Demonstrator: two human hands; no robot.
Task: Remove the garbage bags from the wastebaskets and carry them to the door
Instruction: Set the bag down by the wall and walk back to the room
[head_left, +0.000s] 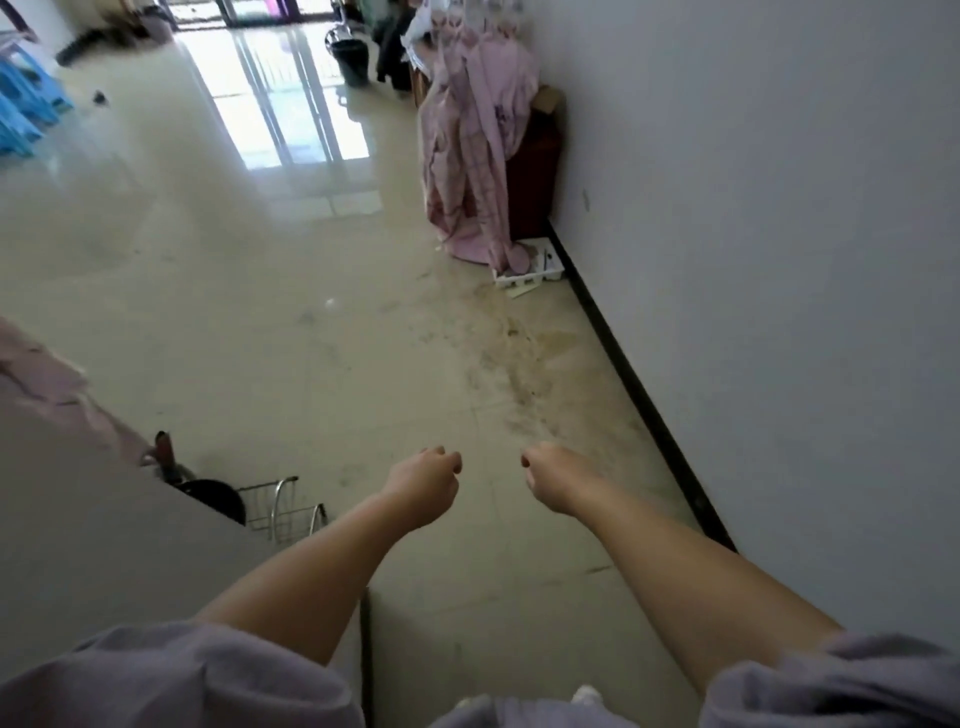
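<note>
Wastebaskets: one dark bucket-like bin (351, 62) by the far edge of the floor (270, 332), near the bright glass doors (260, 10); whether it has a bag can't be told. No garbage bag in either hand. Two bare hands out front over the floor's near part, side by side, apart: left hand (423, 486) curled into a loose fist, holding nothing; right hand (553, 480) likewise curled shut, nothing in it. Two lilac sleeves (197, 675) at the bottom. One pink cloth (475, 156) draped over a dark cabinet (535, 176) along the right wall (779, 260). One white tray (530, 270) on the floor beside the cloth's hem. One wire rack (283, 506) near the floor's left edge, one black round thing (215, 499) touching it. Blue stools (26, 104) at far left, count unclear.
</note>
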